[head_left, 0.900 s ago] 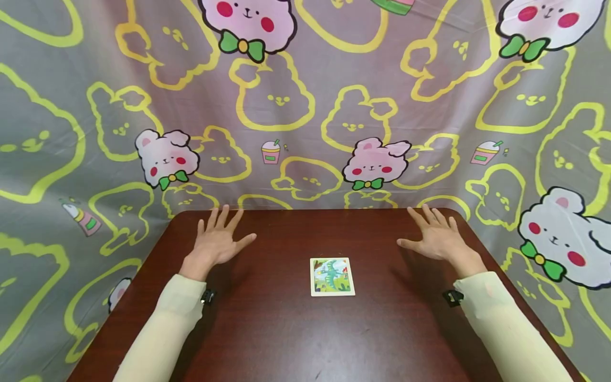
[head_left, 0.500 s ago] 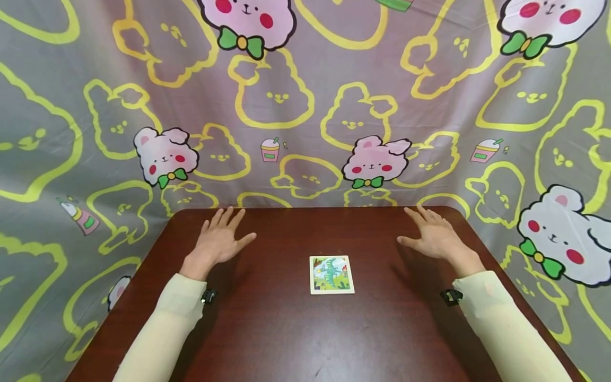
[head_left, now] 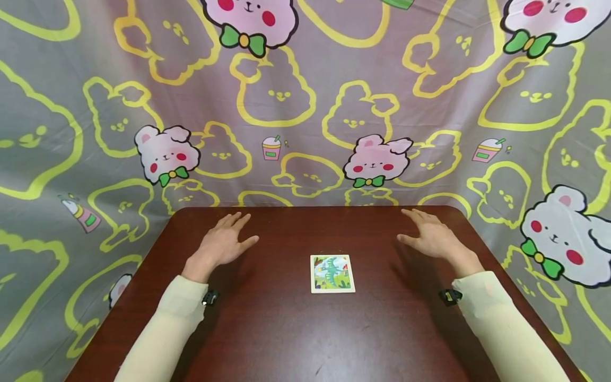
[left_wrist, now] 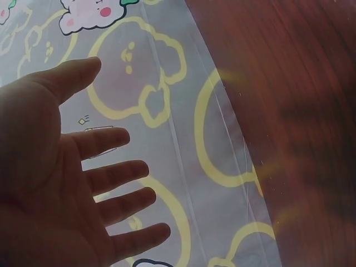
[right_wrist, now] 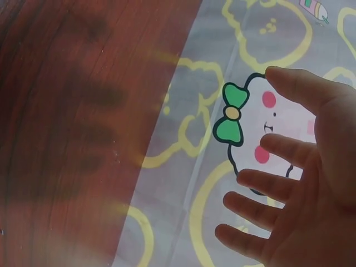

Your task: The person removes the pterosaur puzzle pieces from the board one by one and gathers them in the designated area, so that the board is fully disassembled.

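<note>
A small square picture puzzle (head_left: pixel 332 274) with a pale border and a green dinosaur picture lies flat on the dark brown table, near the middle. To its left my left hand (head_left: pixel 219 245) hovers above the tabletop, fingers spread and holding nothing. On the other side my right hand (head_left: pixel 431 240) is held up in much the same way, also bare. Neither hand touches the puzzle. Both wrist views show the palm with straight, separated fingers, the left hand (left_wrist: pixel 83 167) and the right hand (right_wrist: pixel 295 178); the puzzle is outside those views.
The brown wooden table (head_left: pixel 286 339) has rounded far corners. A grey cloth (head_left: pixel 305 106) printed with bears and yellow outlines hangs behind it and along both sides. Small black devices sit at each wrist, on the left (head_left: pixel 210 297) and the right (head_left: pixel 450 297).
The fingers of both hands have tipped forward and lower, and sit closer together in the head view. The puzzle stays in place on the table.
</note>
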{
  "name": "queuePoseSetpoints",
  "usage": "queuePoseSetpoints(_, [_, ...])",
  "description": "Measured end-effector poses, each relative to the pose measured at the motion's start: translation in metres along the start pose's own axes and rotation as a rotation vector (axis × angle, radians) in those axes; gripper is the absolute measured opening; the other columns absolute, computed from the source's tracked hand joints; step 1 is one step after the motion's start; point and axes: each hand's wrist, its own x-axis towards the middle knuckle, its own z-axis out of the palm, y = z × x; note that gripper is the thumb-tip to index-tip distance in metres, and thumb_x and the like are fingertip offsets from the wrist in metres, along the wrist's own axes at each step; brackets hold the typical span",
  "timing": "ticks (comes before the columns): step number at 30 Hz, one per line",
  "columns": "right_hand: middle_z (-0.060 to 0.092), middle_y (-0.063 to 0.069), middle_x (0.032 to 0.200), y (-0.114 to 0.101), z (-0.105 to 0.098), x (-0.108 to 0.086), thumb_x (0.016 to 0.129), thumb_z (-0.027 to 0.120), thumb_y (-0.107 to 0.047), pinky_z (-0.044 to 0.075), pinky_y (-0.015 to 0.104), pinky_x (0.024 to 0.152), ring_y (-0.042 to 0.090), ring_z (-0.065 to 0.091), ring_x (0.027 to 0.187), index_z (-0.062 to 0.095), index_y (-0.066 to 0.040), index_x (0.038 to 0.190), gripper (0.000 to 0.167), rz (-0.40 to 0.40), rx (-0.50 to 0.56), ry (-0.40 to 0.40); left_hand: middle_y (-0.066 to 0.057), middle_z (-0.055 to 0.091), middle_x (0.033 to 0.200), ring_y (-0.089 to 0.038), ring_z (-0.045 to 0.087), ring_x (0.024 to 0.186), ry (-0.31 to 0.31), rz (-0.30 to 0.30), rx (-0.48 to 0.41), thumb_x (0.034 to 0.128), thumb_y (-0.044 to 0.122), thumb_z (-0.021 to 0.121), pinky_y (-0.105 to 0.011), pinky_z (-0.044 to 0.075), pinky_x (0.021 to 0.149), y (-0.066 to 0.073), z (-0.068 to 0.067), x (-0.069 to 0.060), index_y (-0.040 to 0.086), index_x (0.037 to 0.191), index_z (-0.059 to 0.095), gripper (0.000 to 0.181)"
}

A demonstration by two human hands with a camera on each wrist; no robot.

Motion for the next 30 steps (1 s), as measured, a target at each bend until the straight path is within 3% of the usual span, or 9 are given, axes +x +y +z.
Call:
queuePoseSetpoints(12, [0.040,0.028,0.152,-0.002,0.003,0.002,0.094,0.065,-0.038,0.034,0.069,0.108,0.053,0.039,0.137,0.037,-0.009,0.153,0.071,-0.052,0.036,0.022,-0.020,0.038,0.158,-0.043,0.035,0.145,0.055,0.054,-0.020,0.0959,0.047,0.061,-0.065,0.040,0.107,0.014,0.001,-0.009,0.013,0.154,0.039,0.071])
queuePoseSetpoints(30, [0.055,0.022,0.143,-0.010,0.016,0.005,0.095,0.065,-0.030,0.042,0.061,0.106,0.042,0.054,0.129,0.049,-0.007,0.144,0.057,-0.118,0.145,0.041,-0.015,0.047,0.153,-0.039,0.047,0.138,0.036,0.113,-0.078,0.0959,0.046,0.062,-0.060,0.047,0.102,0.033,0.015,-0.017,0.013,0.149,0.048,0.064])
